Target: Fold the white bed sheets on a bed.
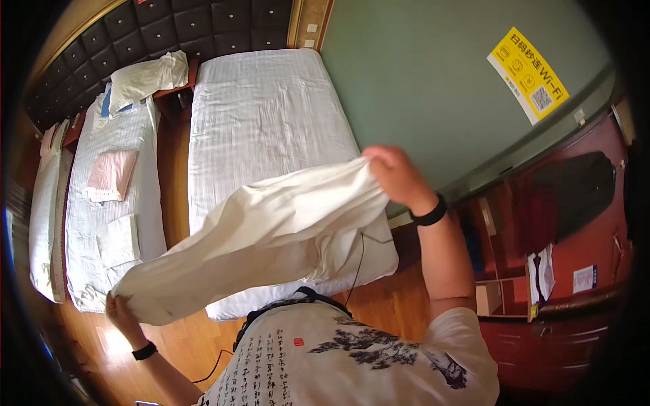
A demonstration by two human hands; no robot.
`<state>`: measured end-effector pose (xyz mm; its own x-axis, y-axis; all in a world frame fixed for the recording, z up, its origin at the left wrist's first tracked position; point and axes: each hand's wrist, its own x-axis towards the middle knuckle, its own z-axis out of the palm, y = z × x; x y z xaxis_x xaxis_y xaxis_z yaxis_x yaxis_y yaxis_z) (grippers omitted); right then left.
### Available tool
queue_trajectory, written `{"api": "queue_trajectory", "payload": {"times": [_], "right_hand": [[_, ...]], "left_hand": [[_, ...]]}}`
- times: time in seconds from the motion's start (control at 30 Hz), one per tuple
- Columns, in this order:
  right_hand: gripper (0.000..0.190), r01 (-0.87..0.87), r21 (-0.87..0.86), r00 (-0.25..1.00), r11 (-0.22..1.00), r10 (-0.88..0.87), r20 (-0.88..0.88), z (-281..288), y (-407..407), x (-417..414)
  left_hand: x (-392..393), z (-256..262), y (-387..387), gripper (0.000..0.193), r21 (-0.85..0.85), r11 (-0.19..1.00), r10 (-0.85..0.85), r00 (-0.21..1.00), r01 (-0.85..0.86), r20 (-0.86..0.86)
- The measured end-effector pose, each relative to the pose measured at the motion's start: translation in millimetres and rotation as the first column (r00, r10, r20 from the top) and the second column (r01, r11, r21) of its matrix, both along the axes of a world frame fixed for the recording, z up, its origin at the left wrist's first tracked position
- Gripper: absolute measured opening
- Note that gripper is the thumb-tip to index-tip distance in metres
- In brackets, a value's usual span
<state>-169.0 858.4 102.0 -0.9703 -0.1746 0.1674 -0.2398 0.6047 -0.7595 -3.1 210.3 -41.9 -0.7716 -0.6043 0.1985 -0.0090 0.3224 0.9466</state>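
Observation:
A white cloth (264, 223), probably a bed sheet or cover, is stretched between my two hands over the foot of the nearest bed. My right hand (393, 172) grips its upper right corner, raised near the grey-green wall. Lower on the left, my left hand (122, 309) holds the other end above the wooden floor. Part of the cloth sags in folds below my right hand. Beneath it lies a mattress (269, 116) in a white striped sheet. Both wrists wear black bands.
A second bed (127, 134) bears a pillow (147, 81), a folded pink cloth (112, 175) and a folded white cloth (119, 241). A third bed (45, 218) stands farther left. A red open wardrobe (589, 203) with hanging clothes is at right. Thin black cables hang near my waist.

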Motion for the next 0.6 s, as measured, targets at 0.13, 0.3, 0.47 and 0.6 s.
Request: {"api": "queue_trajectory", "payload": {"times": [0.13,0.3,0.47,0.6], "right_hand": [[0.021,-0.280,-0.033,0.948,0.959,0.282,0.145,-22,-66,29],[0.020,-0.276,-0.326,0.853,0.904,0.387,0.350,-71,-103,67],[0.016,-0.257,-0.286,0.922,0.923,0.323,0.214,-106,-141,116],[0.019,-0.160,-0.381,0.930,0.910,0.269,0.250,-143,-137,154]], "left_hand": [[-42,2,75,0.015,-0.336,0.914,-0.223,0.973,0.229,0.058],[-69,46,243,0.051,-0.327,0.538,-0.753,0.617,0.777,0.228],[-78,36,297,0.035,-0.268,0.207,-0.899,0.291,0.941,0.327],[-61,7,279,0.014,-0.182,0.062,-0.894,0.136,0.981,0.427]]}}
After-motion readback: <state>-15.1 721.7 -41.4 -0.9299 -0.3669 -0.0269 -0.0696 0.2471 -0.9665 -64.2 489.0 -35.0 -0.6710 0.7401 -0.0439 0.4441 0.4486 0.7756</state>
